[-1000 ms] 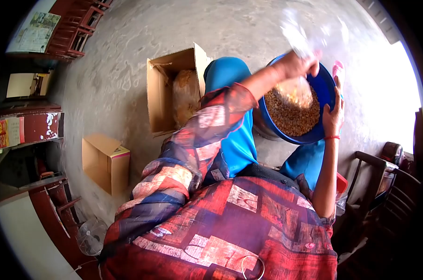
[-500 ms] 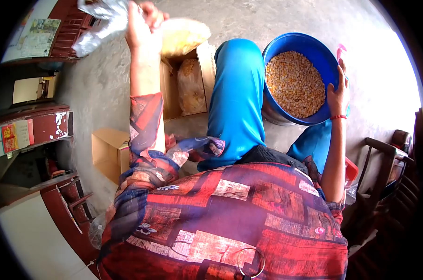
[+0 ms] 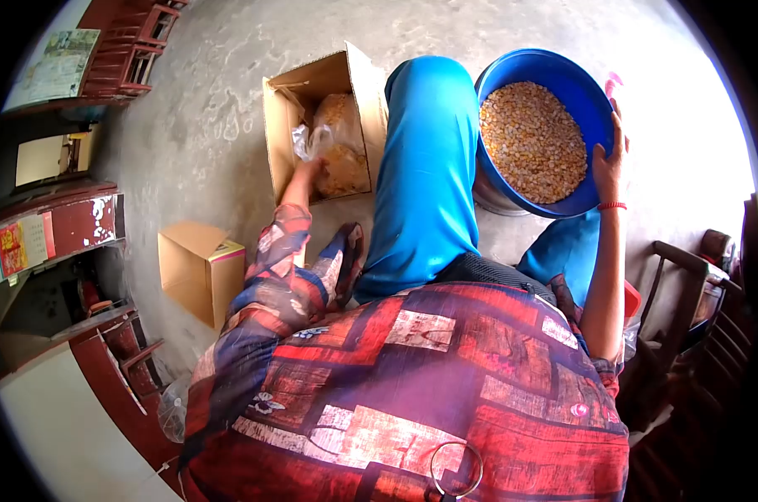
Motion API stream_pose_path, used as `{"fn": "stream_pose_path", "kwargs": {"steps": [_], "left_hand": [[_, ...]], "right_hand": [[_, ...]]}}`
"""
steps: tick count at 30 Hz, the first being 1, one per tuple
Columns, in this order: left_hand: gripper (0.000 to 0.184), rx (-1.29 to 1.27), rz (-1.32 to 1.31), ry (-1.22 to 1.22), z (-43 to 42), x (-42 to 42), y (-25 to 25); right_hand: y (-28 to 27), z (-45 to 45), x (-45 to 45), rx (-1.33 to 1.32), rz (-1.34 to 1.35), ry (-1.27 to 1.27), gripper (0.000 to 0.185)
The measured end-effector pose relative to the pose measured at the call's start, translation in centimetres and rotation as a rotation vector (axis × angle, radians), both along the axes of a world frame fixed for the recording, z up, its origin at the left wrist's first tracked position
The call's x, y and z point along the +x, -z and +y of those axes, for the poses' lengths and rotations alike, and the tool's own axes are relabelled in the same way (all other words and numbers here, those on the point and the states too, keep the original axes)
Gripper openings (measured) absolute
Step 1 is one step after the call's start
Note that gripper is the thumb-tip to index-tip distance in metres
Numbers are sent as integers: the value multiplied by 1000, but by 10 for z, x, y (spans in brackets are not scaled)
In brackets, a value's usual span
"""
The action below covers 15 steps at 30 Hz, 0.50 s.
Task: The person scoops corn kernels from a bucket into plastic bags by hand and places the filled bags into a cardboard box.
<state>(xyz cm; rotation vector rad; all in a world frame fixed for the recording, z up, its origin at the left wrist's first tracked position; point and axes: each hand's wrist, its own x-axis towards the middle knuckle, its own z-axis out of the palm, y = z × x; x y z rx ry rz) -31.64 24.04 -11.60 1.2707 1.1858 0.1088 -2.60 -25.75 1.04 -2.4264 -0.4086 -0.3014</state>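
Observation:
My left hand [image 3: 315,171] is down inside an open cardboard box [image 3: 280,100] on the floor, closed at the bunched end of a clear plastic bag [image 3: 313,142]. Yellowish contents show through the plastic in the box; how many bags lie there is unclear. On the right, my right hand [image 3: 610,159] grips the rim of a round blue bucket [image 3: 594,100], thumb on the inside and fingers outside. Loose corn kernels [image 3: 533,142] cover the bucket's bottom. It leans toward me, beside my blue-trousered knee, above a greyish round base [image 3: 497,199].
A smaller open cardboard box [image 3: 191,268] stands on the concrete floor [image 3: 220,84] at left. Dark red wooden furniture [image 3: 103,230] lines the left side. A dark wooden chair [image 3: 688,284] is close on my right, and a red plastic edge [image 3: 631,299] shows by my hip.
My left hand has come down from above the box into it. The raised clear plastic and the yellow bag over the box's far edge have left their places. My right hand stays on the bucket.

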Motion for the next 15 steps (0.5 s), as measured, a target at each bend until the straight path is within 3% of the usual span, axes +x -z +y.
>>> {"fn": "stream_pose_path", "kwargs": {"steps": [3, 5, 6, 8, 11, 13, 15], "left_hand": [[27, 52, 71, 51, -11, -7, 11], [26, 107, -13, -46, 7, -6, -2], [22, 222, 76, -45, 28, -5, -4], [18, 302, -127, -310, 31, 6, -27], [15, 315, -187, -492, 44, 7, -36], [15, 356, -181, -451, 37, 1, -36], [15, 575, -55, 166, 24, -7, -32]], "right_hand": [[3, -1, 4, 62, -54, -96, 64], [3, -1, 3, 78, -71, -119, 64], [2, 0, 2, 79, -69, -121, 64], [-2, 2, 1, 86, -40, -96, 64], [3, -1, 3, 77, -55, -111, 65], [5, -2, 4, 76, -60, -107, 65], [8, -2, 5, 73, -72, -92, 65]]}}
